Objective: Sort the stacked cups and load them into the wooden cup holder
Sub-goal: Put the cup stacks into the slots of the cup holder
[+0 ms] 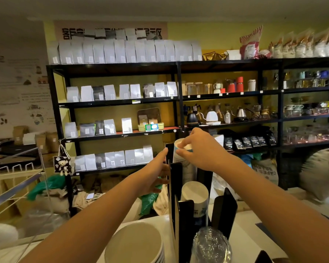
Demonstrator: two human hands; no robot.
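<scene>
A black cup holder with upright dividers stands on the counter in front of me. In its far slot rises a tall stack of white paper cups with blue print. My right hand pinches the rim of the top cup with thumb and fingers. My left hand lies flat against the holder's left side panel, fingers straight. A shorter white cup stack fills the middle slot. Clear plastic cups sit in the nearest slot.
A stack of wide white paper bowls or lids stands at the lower left of the holder. Black shelving with coffee bags, kettles and glassware fills the background. A metal rack is at the left; sacks lie on the floor behind the counter.
</scene>
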